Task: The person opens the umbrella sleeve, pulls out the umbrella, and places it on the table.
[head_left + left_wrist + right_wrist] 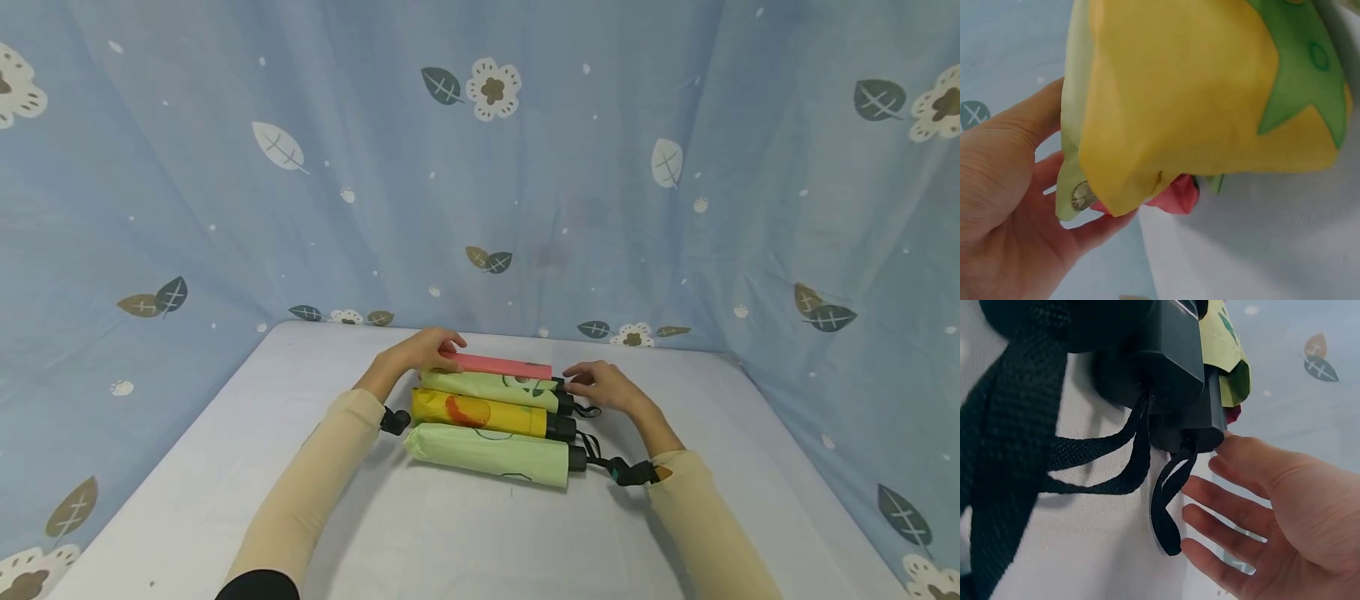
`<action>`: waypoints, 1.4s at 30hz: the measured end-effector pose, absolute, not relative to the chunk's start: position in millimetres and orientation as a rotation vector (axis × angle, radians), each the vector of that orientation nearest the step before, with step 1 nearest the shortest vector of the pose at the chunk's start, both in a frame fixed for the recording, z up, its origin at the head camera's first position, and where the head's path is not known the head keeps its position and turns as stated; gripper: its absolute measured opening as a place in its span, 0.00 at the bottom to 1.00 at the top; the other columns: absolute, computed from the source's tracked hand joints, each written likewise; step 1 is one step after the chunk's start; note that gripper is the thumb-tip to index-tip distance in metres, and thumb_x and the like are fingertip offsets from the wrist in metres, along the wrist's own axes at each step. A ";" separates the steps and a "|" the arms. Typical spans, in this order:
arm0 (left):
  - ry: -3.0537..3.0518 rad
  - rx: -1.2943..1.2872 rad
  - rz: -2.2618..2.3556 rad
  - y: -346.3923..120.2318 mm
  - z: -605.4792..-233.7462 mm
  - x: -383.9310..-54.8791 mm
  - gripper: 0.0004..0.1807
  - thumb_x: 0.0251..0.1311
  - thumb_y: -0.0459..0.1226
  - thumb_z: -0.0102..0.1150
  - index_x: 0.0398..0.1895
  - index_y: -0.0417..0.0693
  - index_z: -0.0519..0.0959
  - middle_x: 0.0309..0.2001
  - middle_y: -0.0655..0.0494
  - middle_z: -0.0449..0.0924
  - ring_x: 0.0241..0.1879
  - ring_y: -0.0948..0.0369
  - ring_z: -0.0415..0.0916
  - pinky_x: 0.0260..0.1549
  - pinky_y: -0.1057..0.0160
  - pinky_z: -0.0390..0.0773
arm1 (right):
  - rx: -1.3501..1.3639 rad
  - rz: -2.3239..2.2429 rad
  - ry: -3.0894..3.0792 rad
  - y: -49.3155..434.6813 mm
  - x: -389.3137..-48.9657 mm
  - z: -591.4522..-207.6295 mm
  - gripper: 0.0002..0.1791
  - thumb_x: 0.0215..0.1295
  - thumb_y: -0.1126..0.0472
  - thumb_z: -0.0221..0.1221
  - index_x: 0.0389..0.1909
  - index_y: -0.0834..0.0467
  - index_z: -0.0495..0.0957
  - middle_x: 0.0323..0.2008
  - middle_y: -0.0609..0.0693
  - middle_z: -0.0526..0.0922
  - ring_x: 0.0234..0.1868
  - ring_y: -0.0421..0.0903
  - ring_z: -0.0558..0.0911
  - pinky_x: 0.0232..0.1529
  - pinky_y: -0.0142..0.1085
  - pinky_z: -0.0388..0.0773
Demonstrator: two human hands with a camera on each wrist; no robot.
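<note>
Four folded umbrellas lie side by side: a light green umbrella [487, 454] nearest, then a yellow umbrella [510, 419], a second green umbrella [480, 385], and a red umbrella [502, 365] farthest back. My left hand [420, 352] grips the left end of the red one, thumb and fingers at its sides. The left wrist view shows the yellow umbrella's end [1197, 94] covering part of that grip. At the other side my right hand [609, 387] has loosely extended fingers beside the black handle [1188, 425] of the second green umbrella, thumb tip right at it.
The umbrellas rest on a white-covered table [450, 533]. Black wrist straps [1169, 500] hang from the handles at the right. A blue curtain [555, 183] with leaves and flowers stands behind the table and along its sides.
</note>
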State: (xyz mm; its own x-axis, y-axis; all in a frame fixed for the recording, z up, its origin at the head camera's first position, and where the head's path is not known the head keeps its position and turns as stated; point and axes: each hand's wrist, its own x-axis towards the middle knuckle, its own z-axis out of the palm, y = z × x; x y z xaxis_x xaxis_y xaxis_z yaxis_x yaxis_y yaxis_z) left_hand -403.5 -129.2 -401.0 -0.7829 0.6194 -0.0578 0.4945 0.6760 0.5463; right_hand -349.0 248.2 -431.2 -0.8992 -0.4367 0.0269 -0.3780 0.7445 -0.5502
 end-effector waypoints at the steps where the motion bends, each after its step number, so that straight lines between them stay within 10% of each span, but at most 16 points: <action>1: 2.650 0.899 0.764 -129.6 -401.1 -404.1 0.30 0.63 0.44 0.64 0.65 0.41 0.72 0.60 0.40 0.77 0.60 0.47 0.75 0.60 0.50 0.75 | -0.668 -0.860 2.833 248.1 -349.7 -431.4 0.21 0.71 0.57 0.58 0.59 0.64 0.76 0.50 0.61 0.85 0.50 0.56 0.84 0.50 0.49 0.81; 42: 2.532 0.813 0.555 -119.4 -396.3 -423.7 0.24 0.64 0.38 0.61 0.64 0.48 0.74 0.64 0.41 0.73 0.64 0.48 0.71 0.63 0.49 0.72 | -0.638 -1.228 2.539 241.2 -370.5 -436.2 0.25 0.70 0.64 0.57 0.66 0.67 0.69 0.58 0.70 0.77 0.55 0.60 0.82 0.49 0.45 0.83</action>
